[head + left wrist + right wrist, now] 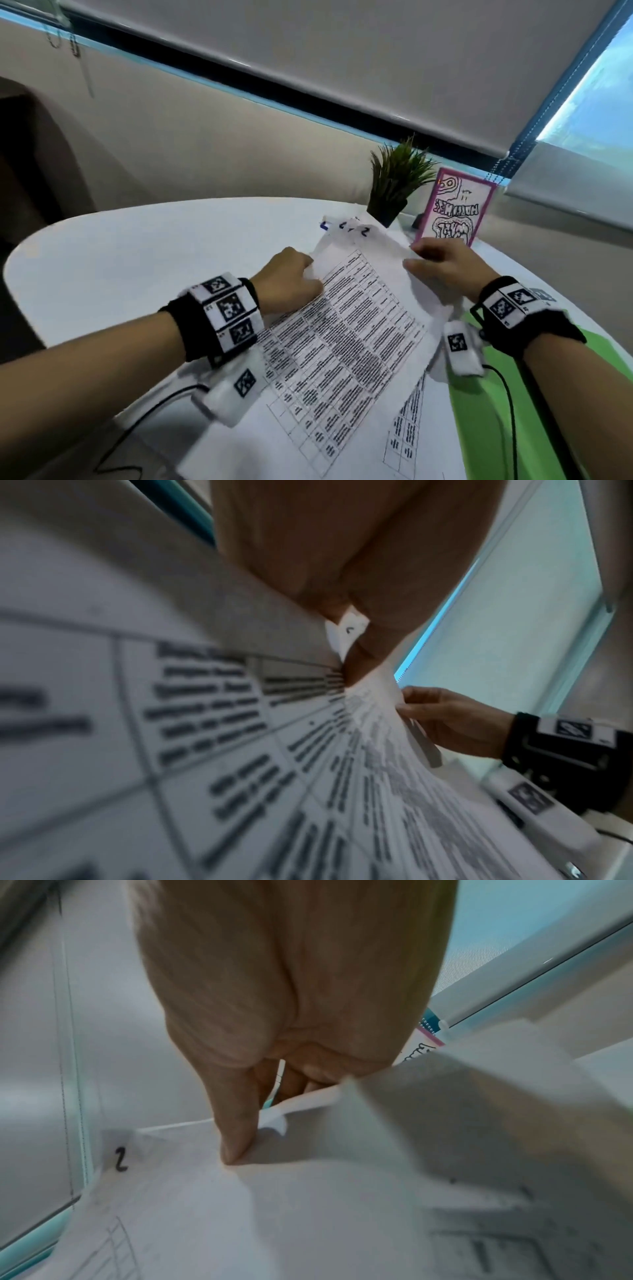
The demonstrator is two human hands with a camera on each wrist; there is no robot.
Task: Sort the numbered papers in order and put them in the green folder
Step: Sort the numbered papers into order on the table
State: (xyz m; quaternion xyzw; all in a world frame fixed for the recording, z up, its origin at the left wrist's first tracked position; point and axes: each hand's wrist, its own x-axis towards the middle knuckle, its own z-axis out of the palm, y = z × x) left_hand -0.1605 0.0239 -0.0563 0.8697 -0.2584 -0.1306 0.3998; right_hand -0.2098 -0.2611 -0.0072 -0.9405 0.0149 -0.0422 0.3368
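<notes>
Both hands, left hand and right hand, pinch numbered papers; one tab reads "2".

Handwritten numbers on the paper corners

A handwritten "2" stands on the far corner tab of the numbered papers, at 12 o'clock from the hands; neighbouring marks there, the printed table text and the pink-framed card's lettering are too blurred to read.

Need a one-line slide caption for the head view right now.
Both hands, left hand and right hand, pinch the far corners of numbered papers on a white table, green folder alongside.
</notes>
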